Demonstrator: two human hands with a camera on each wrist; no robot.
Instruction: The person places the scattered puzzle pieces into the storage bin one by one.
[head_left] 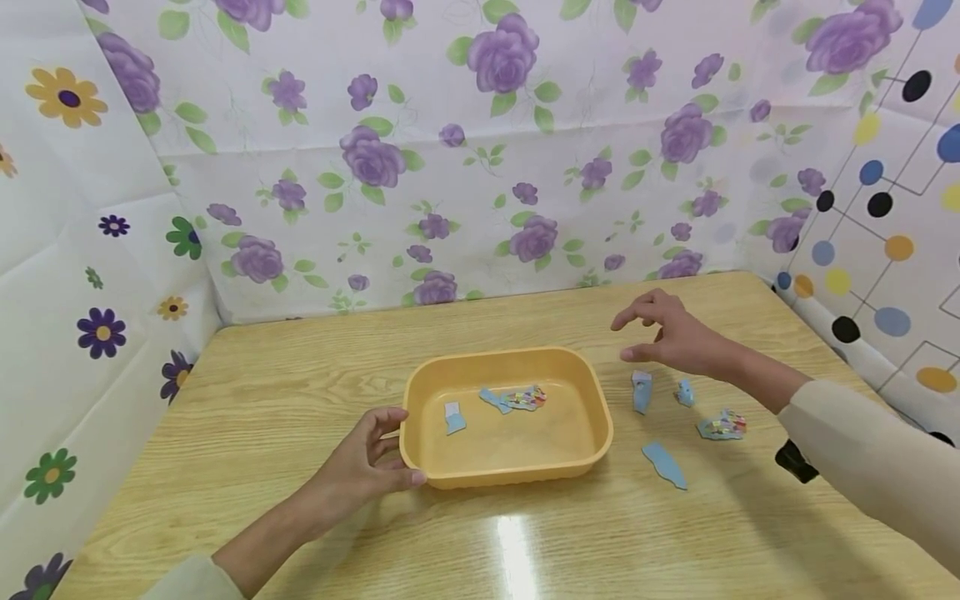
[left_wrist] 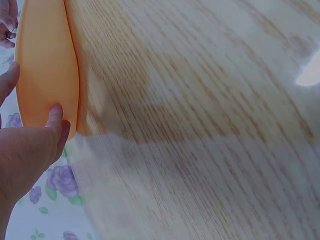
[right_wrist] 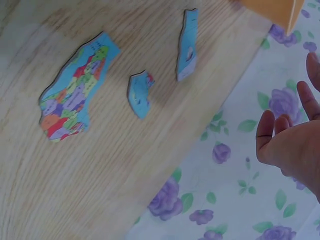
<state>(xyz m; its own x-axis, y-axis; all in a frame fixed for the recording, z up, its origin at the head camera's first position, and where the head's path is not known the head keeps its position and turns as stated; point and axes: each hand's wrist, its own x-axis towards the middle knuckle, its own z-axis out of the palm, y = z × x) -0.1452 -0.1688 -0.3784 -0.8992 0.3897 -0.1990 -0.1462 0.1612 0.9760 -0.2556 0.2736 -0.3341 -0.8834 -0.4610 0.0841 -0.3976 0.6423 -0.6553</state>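
My left hand [head_left: 367,462] holds the left end of a shallow yellow plastic tray [head_left: 510,479], its fingers at the rim and the thumb along the near corner. In the left wrist view, fingers touch the tray's outer wall [left_wrist: 50,65]. Inside the tray lie a blue-and-white puzzle piece [head_left: 454,418] and a multicoloured map piece [head_left: 528,398] beside a blue piece [head_left: 492,400]. My right hand [head_left: 667,333] hovers with fingers apart and nothing in them. Below it are a narrow blue piece [head_left: 641,393], a small blue piece [head_left: 684,393] and a colourful map piece [right_wrist: 75,92].
A curved plain blue piece [head_left: 665,467] lies right of the tray on the wooden table [head_left: 300,375]. A small black object [head_left: 796,462] shows beneath the right sleeve. Floral sheets [head_left: 450,167] stand behind and left, a dotted sheet [head_left: 892,208] at right.
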